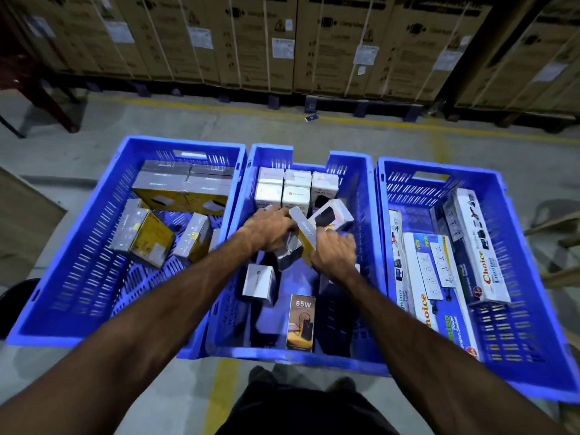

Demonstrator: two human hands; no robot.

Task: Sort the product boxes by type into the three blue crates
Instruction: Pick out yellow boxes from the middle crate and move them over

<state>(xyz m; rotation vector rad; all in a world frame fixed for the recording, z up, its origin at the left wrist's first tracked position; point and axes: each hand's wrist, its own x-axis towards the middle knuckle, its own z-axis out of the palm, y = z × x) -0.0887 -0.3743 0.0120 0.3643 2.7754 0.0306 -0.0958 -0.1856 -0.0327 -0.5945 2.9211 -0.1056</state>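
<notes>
Reaching into the middle blue slotted plastic crate (354, 196), your left hand (271, 229) and right hand (334, 251) are both clamped on a grey-and-yellow cardboard box (303, 235), tilted above loose white cartons (259, 284).

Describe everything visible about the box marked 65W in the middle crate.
The 65W box is a small upright carton, grey at the top with white "65W" print, a dark charger picture and yellow at the bottom. It looks like printed card, closed and intact. It stands near the middle crate's front wall, apart from both hands.
</notes>
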